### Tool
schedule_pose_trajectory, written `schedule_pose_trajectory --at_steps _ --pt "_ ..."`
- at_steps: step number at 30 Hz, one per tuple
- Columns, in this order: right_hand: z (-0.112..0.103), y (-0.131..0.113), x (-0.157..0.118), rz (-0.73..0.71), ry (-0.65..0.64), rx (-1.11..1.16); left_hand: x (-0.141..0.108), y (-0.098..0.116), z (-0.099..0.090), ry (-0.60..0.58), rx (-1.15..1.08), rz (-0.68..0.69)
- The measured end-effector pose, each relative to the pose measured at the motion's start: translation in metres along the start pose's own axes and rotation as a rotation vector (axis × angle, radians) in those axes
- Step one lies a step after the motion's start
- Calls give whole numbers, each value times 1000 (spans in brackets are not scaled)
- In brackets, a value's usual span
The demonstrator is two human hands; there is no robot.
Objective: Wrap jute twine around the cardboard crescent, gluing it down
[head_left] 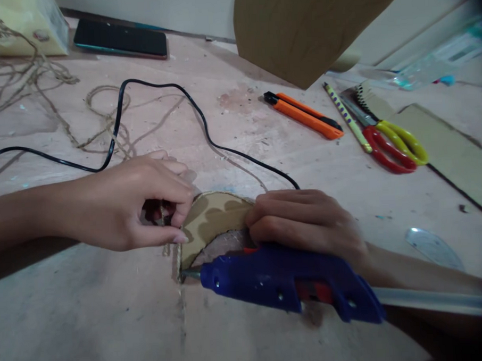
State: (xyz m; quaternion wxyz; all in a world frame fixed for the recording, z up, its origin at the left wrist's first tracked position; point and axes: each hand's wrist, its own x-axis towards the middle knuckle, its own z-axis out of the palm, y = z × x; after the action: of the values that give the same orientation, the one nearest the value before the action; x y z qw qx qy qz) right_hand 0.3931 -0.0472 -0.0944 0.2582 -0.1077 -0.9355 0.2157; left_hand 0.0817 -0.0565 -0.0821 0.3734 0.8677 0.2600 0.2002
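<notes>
A curved piece of brown cardboard (210,216) lies between my hands, with twine (179,260) running along its outer edge and its left end. My left hand (142,203) is closed in a pinch at the left end, thumb and fingers on the twine; a loose strand hangs below the fingers. My right hand (306,220) is closed around a blue hot glue gun (277,277), whose handle is mostly hidden. Its knuckles also rest by the cardboard's right end. The gun's metal nozzle (191,274) points left, at the lower left corner of the cardboard. A clear glue stick (433,300) sticks out behind the gun.
A black cord (204,123) loops across the table behind my hands. Loose twine (58,116) tangles at left near a phone (121,39) and a yellow pack (30,24). To the right lie an orange cutter (304,115), pencil (348,117), scissors (395,142) and cardboard (459,144).
</notes>
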Motion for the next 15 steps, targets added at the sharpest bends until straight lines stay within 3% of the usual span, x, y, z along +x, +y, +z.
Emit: schedule_pose_trajectory --at_steps 5,10,15 --pt "-4 -3 4 0 5 15 0 1 1 12 12 10" --pt "-9 -5 6 25 -85 39 0 1 2 19 11 -10" --pt "-2 -2 -2 17 -1 19 0 1 3 30 38 20"
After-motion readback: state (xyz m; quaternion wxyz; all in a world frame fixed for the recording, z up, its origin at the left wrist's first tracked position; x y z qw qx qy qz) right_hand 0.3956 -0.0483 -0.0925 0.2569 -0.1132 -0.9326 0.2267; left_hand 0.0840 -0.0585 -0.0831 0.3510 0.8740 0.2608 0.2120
